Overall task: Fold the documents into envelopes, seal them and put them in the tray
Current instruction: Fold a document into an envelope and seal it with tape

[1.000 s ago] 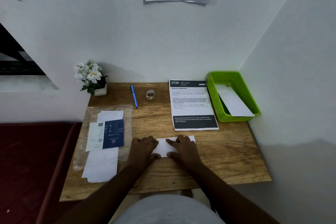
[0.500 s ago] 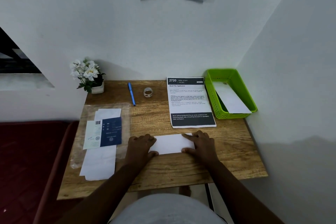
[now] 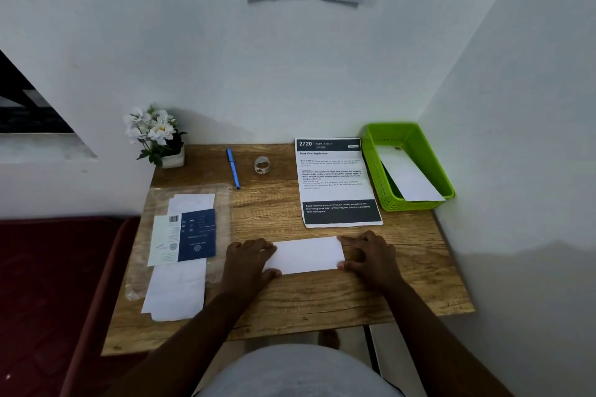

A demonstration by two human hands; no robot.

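Here both hands (image 3: pixel 250 259) (image 3: pixel 371 256) press the folded paper (image 3: pixel 308 255) flat on the desk (image 3: pixel 322 300)

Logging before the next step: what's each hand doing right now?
Left hand: open, fingers pressing the left end of the folded white paper.
Right hand: open, fingertips and thumb on the paper's right end.

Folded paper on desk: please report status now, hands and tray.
Left hand and right hand pressing the folded paper's ends flat on desk. Green tray holds one envelope. Nothing in the way.
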